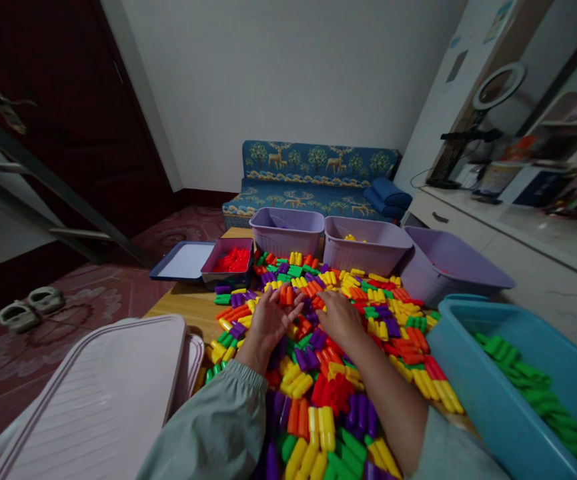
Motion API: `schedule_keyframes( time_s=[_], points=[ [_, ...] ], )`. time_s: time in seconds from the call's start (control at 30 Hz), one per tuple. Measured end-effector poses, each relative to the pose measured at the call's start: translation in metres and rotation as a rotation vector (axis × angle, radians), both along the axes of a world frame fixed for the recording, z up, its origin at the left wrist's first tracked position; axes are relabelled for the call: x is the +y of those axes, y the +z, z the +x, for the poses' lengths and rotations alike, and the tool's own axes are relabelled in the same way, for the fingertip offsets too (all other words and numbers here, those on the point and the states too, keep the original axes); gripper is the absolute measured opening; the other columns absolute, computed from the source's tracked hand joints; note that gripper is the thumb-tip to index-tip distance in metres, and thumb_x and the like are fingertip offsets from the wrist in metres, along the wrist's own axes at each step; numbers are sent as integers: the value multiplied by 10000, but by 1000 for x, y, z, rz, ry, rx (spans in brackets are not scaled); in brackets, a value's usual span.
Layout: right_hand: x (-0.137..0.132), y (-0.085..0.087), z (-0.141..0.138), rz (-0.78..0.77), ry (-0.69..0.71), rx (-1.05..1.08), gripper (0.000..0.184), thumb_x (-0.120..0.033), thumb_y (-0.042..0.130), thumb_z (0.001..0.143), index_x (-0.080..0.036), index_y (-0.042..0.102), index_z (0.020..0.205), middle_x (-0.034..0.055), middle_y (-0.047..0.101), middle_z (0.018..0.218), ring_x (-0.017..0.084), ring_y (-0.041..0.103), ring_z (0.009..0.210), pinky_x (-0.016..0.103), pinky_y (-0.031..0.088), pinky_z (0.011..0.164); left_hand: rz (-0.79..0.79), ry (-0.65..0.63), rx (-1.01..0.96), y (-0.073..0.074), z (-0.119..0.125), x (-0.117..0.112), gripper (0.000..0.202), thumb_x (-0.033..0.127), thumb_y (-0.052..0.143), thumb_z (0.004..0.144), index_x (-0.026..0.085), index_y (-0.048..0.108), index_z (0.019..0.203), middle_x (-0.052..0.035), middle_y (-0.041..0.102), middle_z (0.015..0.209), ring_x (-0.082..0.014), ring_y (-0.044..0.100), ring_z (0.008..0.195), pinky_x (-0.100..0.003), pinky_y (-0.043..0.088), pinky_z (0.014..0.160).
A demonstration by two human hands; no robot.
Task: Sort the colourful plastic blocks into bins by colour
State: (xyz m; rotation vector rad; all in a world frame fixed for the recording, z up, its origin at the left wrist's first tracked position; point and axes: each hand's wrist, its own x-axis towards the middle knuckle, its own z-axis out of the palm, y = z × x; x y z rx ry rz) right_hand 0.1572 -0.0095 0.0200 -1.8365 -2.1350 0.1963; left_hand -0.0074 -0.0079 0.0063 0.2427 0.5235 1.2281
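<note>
Head view: left hand [271, 321], palm up, fingers parted, orange block [287, 295] against them, hold unclear; right hand [341, 318], curled over blocks [295, 381], grasp cannot be told. Blocks: mixed colours, strewn across table [199, 313]. Purple bins [288, 241]: three, far side. Blue bin [473, 381]: near right.

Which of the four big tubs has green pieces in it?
The blue tub, at the far right of the picture, holds green pieces; the three purple tubs show none.

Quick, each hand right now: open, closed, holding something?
Left hand: open, palm up, an orange block at its fingers.
Right hand: curled over coloured blocks, fingertips hidden; can't tell whether it holds any.
</note>
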Motion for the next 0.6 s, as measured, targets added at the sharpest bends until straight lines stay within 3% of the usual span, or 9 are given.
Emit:
schedule_keyframes(
  time_s=[0.07, 0.17, 0.33, 0.47, 0.6],
  points=[
    [5, 3, -7, -58, -24, -118, 405, -139, 584, 799, -174, 627, 1200, 130, 611, 1203, 276, 574, 1126, 361, 450, 906, -13, 2, 10, -1, 0, 1, 348, 390, 410, 949, 129, 551, 1130, -130, 676, 968, -236, 684, 972, -326, 564, 781],
    [6, -2, -14, -24, -53, -189, 410, -127, 574, 800, -170, 608, 1206, 130, 605, 1169, 259, 599, 1066, 332, 459, 833, -32, 17, 11, -2, 0, 2, 316, 374, 418, 949, 139, 552, 1111, -128, 679, 985, -239, 687, 974, -332, 565, 783],
    [1, -16, -13, 62, -80, -173, 300, -274, 532, 876, -175, 627, 1143, 121, 636, 1079, 240, 631, 949, 306, 446, 751, -37, 40, -4, -5, -1, 4, 282, 339, 447, 936, 140, 565, 1097, -127, 691, 964, -229, 693, 955, -334, 561, 796],
    [11, -18, 0, 76, -171, 81, 330, -319, 398, 938, -165, 663, 1059, 112, 690, 989, 205, 646, 873, 283, 432, 746, -36, 40, -4, -6, -1, 5, 270, 323, 452, 931, 138, 576, 1084, -124, 701, 956, -219, 697, 936, -337, 557, 811],
    [33, -20, 8, 140, -231, 458, 345, -375, 416, 898, -157, 683, 900, 77, 694, 844, 188, 631, 802, 263, 444, 720, -44, 39, 5, -6, 0, 5, 259, 317, 442, 938, 139, 579, 1065, -127, 704, 966, -208, 699, 927, -324, 548, 814]
  ],
)
